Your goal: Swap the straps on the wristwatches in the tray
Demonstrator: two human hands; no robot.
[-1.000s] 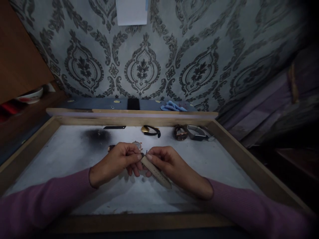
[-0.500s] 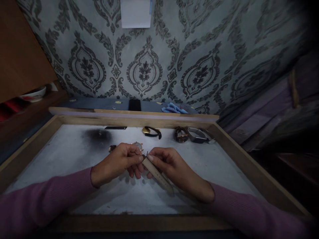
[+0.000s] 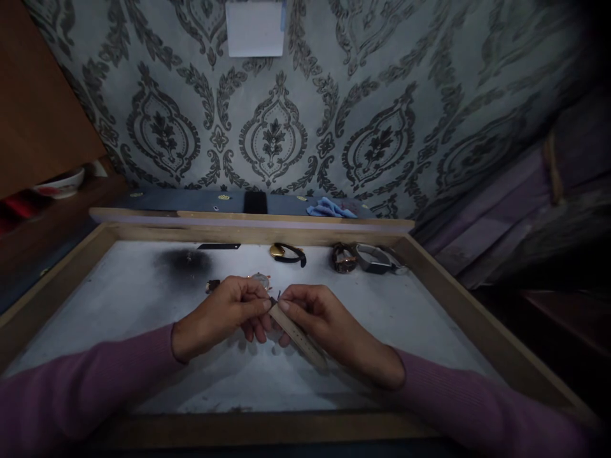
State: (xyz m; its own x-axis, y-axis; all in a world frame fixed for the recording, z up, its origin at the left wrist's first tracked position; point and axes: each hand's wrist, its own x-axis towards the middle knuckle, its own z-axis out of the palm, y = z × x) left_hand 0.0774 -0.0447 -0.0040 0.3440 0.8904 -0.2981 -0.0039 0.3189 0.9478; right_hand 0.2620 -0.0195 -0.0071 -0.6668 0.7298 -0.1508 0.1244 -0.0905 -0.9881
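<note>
A light beige watch strap with a row of small holes slants down to the right between my hands. My left hand pinches its upper end between thumb and forefinger. My right hand is closed at the same end, its fingertips beside a tiny dark pin-like piece. Just behind my left fingers lies a watch face with a rose-gold rim, partly hidden by them. A dark strap piece lies left of it, behind my left hand.
A wooden-rimmed tray surrounds the white surface. Along its back lie a black blade, a gold watch with black strap, a brown watch and a silver watch. A blue cloth sits beyond the rim.
The whole view has shifted slightly, with most things a little further left in it. Both hands keep their hold at the strap's end, which has barely moved.
</note>
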